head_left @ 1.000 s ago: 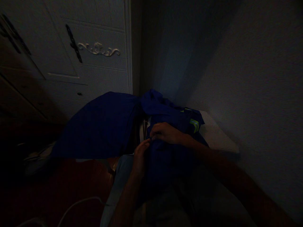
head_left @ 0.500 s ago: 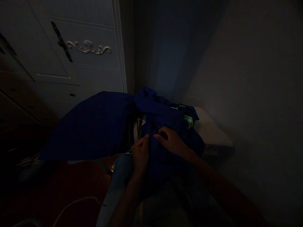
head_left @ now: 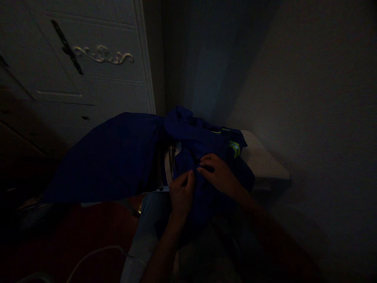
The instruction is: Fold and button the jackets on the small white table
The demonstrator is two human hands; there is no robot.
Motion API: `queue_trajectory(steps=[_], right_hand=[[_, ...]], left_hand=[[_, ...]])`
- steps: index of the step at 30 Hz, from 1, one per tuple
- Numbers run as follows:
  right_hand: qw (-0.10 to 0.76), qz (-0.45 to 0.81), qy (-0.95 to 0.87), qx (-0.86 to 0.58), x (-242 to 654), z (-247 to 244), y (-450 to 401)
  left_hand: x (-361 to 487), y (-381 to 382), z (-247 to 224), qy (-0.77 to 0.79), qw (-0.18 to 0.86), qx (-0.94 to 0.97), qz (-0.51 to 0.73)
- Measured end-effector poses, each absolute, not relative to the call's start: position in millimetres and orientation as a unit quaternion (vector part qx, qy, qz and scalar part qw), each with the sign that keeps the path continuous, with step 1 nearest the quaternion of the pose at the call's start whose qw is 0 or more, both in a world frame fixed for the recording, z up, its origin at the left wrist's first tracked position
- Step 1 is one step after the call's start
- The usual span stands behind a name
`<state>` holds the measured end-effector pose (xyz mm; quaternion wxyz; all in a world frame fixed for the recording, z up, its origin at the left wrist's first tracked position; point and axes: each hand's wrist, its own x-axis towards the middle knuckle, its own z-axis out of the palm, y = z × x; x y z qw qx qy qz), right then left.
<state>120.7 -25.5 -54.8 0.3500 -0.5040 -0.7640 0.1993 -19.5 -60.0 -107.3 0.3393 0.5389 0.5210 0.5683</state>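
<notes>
A dark blue garment point(head_left: 112, 157) lies spread and bunched over a pale board, with a yellow-green reflective strip point(head_left: 235, 148) on its right part. My left hand point(head_left: 182, 192) pinches the blue cloth between thumb and fingers at the middle. Just right of it, my right hand point(head_left: 216, 175) rests on the same cloth, thumb and fingers slightly apart. Whether cloth lies between those fingers is too dark to tell. Between the garment's two parts, pale straps point(head_left: 169, 165) show.
The rounded end of the pale board point(head_left: 262, 159) sticks out on the right beside a wall point(head_left: 318, 98). A white cabinet point(head_left: 114, 94) stands behind at the left. A white cable point(head_left: 91, 253) lies on the reddish floor point(head_left: 67, 236).
My left hand has moved slightly right, closer to my right hand, drawing cloth with it. My right hand has shifted slightly right. The view has tilted a little.
</notes>
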Motion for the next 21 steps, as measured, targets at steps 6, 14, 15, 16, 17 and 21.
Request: queue_trajectory(steps=[6, 14, 15, 16, 17, 21], right_hand=[[0.348, 0.231, -0.759, -0.499, 122.5, -55.7, -33.0], [0.376, 0.374, -0.682, -0.504, 124.3, -69.8, -30.1], [0.384, 0.383, -0.672, -0.505, 123.6, -72.1, -28.6], [0.391, 0.396, -0.661, -0.503, 123.0, -74.1, -26.9], [0.400, 0.411, -0.648, -0.501, 122.5, -75.8, -25.2], [0.419, 0.471, -0.602, -0.490, 123.5, -80.0, -19.0]], left_hand=[[-26.9, -45.1, -104.1, 0.545, 0.297, 0.508, 0.597], [-33.5, -38.2, -97.2, 0.485, 0.371, 0.579, 0.540], [-34.7, -37.3, -96.3, 0.471, 0.383, 0.588, 0.535], [-35.9, -36.3, -95.8, 0.456, 0.396, 0.590, 0.535], [-36.9, -35.3, -95.6, 0.444, 0.413, 0.584, 0.540], [-39.7, -31.8, -97.7, 0.437, 0.476, 0.522, 0.556]])
